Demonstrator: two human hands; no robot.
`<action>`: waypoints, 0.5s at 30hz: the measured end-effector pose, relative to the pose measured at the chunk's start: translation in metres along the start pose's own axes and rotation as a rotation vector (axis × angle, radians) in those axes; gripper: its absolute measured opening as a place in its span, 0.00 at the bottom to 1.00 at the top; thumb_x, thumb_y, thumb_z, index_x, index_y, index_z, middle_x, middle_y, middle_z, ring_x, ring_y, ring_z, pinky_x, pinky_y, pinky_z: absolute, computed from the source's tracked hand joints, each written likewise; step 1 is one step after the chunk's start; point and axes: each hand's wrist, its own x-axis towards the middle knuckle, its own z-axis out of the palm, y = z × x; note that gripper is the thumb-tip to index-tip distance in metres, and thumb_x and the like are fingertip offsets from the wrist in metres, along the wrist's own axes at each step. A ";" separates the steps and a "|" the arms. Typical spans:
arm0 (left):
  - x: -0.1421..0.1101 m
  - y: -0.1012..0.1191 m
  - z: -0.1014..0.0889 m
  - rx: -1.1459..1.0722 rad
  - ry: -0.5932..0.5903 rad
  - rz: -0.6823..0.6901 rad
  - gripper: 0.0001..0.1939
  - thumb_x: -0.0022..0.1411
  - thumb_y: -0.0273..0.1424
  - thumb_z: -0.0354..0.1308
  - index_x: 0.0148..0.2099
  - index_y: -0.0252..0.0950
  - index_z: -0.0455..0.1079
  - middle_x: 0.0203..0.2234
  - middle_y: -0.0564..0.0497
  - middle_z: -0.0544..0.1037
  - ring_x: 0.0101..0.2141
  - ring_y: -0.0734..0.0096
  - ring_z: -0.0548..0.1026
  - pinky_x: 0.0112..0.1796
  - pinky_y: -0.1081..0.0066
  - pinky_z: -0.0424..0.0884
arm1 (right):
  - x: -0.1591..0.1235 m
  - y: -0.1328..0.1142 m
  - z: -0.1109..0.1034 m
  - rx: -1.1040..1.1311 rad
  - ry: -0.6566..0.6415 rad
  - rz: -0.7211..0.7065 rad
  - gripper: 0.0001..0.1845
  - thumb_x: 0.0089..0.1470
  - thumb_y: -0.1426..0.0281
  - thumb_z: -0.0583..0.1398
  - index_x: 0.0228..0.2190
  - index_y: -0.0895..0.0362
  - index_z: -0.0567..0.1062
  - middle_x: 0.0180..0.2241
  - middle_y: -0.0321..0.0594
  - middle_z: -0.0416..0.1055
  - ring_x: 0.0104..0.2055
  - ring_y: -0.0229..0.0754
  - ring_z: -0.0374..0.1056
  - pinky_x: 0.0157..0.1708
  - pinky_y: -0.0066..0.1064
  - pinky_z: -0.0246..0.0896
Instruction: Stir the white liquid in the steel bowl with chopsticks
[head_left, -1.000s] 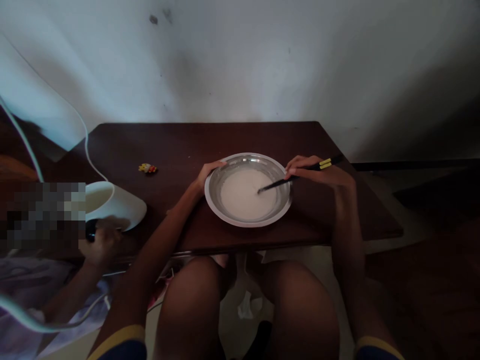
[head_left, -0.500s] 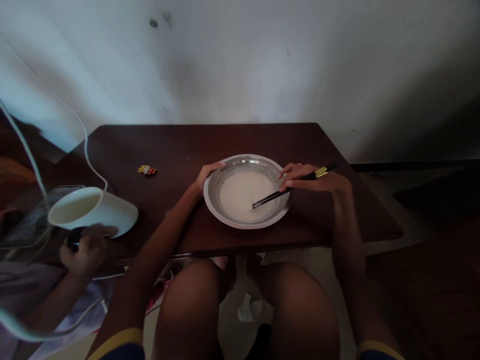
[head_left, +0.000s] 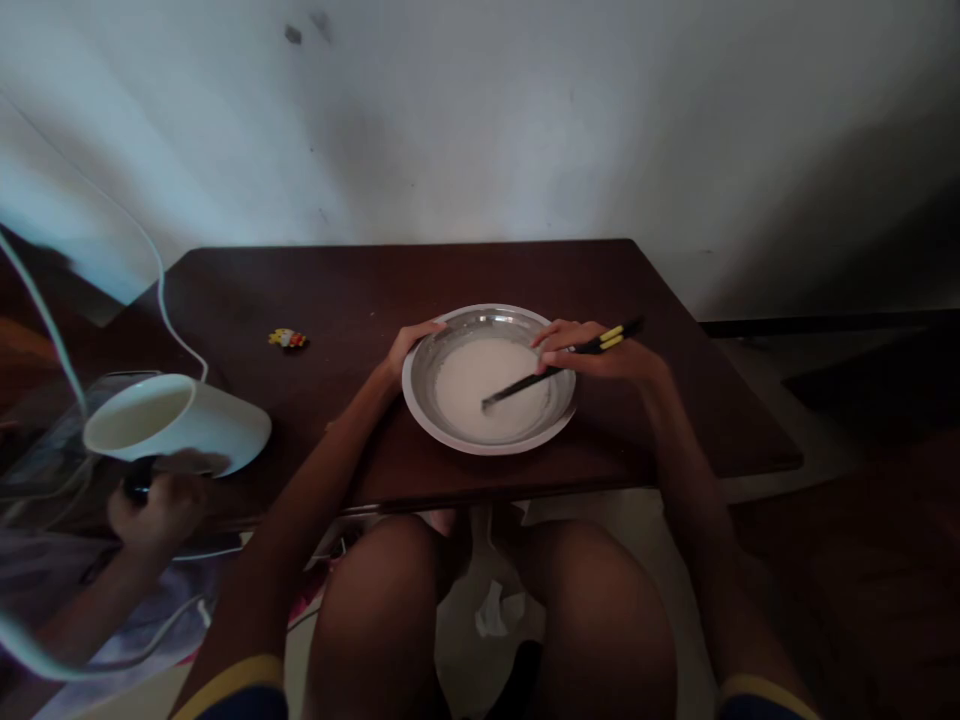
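Note:
A metal bowl [head_left: 418,405] holding a pale, milky batter-like mixture [head_left: 480,375] rests near the table's front edge. My left hand [head_left: 409,345] grips its left rim, fingers over the edge. In my right hand [head_left: 589,350] are black chopsticks [head_left: 521,386] with yellow bands near the upper end. They slant down to the left, and their tips dip into the mixture around the middle of the bowl. My right fingers are closed around the sticks above the bowl's right rim.
The dark wooden table [head_left: 360,275] stands against a pale wall. On its left are a small yellow-and-red figurine [head_left: 288,339] and a white pot-like container [head_left: 217,415], with another person's hand [head_left: 161,505] at its black handle. White cables [head_left: 161,290] run along the left.
My right hand and the chopsticks have moved left, the tips sweeping through the mixture. My left hand keeps its hold on the rim. The view has shifted slightly.

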 end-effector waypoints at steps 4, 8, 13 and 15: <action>0.002 -0.002 -0.001 0.000 -0.055 0.055 0.09 0.57 0.32 0.60 0.36 0.34 0.80 0.18 0.49 0.77 0.21 0.63 0.76 0.27 0.67 0.73 | 0.008 0.005 0.010 -0.079 0.251 0.058 0.16 0.60 0.56 0.60 0.33 0.53 0.82 0.39 0.39 0.80 0.47 0.43 0.73 0.53 0.39 0.64; 0.003 -0.003 -0.002 -0.005 -0.077 0.064 0.10 0.57 0.32 0.60 0.37 0.34 0.79 0.17 0.48 0.76 0.21 0.62 0.75 0.27 0.65 0.73 | -0.004 0.002 -0.007 -0.003 0.252 0.141 0.19 0.61 0.55 0.59 0.27 0.54 0.82 0.34 0.40 0.79 0.44 0.42 0.73 0.48 0.36 0.67; 0.002 -0.001 -0.001 0.008 -0.005 0.004 0.11 0.59 0.33 0.57 0.36 0.33 0.80 0.19 0.47 0.78 0.21 0.63 0.74 0.27 0.66 0.72 | 0.007 -0.007 0.010 0.138 -0.027 0.038 0.17 0.59 0.56 0.60 0.34 0.54 0.83 0.38 0.40 0.80 0.44 0.41 0.74 0.49 0.34 0.68; 0.001 -0.001 0.000 -0.004 -0.005 0.001 0.11 0.59 0.32 0.57 0.35 0.34 0.80 0.18 0.48 0.77 0.21 0.63 0.74 0.27 0.66 0.72 | 0.012 -0.003 0.016 0.056 0.094 0.080 0.16 0.59 0.56 0.60 0.35 0.53 0.83 0.40 0.40 0.80 0.47 0.42 0.73 0.52 0.37 0.66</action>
